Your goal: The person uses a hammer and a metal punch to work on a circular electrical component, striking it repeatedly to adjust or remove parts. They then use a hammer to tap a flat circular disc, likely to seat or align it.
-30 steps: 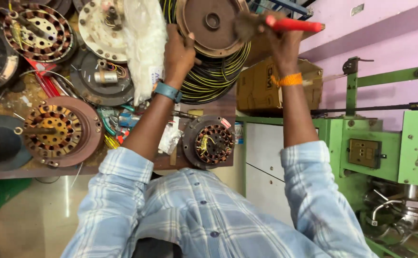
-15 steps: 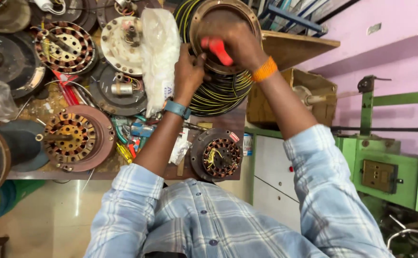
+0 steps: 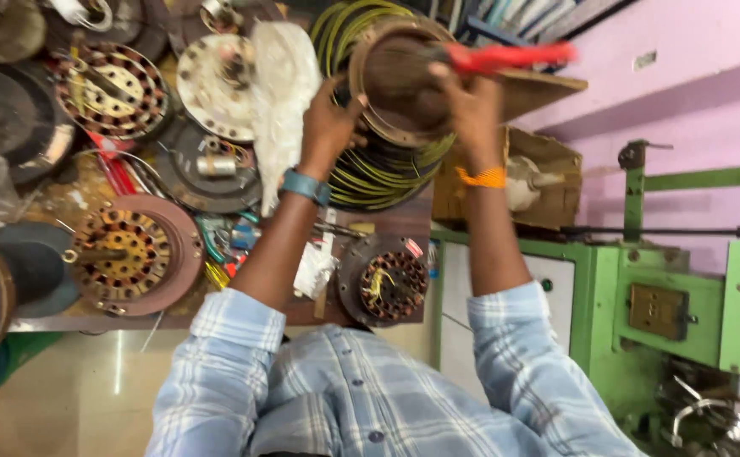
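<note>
A round brown motor housing (image 3: 395, 80) rests on a coil of yellow and black wire (image 3: 378, 173) at the back of the bench. My left hand (image 3: 332, 118), with a blue watch on its wrist, grips the housing's left rim. My right hand (image 3: 472, 106), with an orange band on its wrist, is closed on a red-handled tool (image 3: 514, 57) at the housing's right rim. The handle points right and is blurred, and its tip is hidden behind my fingers.
Several wound motor stators lie around, one large (image 3: 124, 254) at the left and a smaller one (image 3: 391, 283) near the bench's front edge. A white plastic bag (image 3: 281, 93) lies left of the coil. An open cardboard box (image 3: 539, 182) and a green machine (image 3: 683, 296) stand at the right.
My right hand brought the red-handled tool down over the housing's middle, then out to its right rim with the handle pointing right. My left hand stayed on the housing.
</note>
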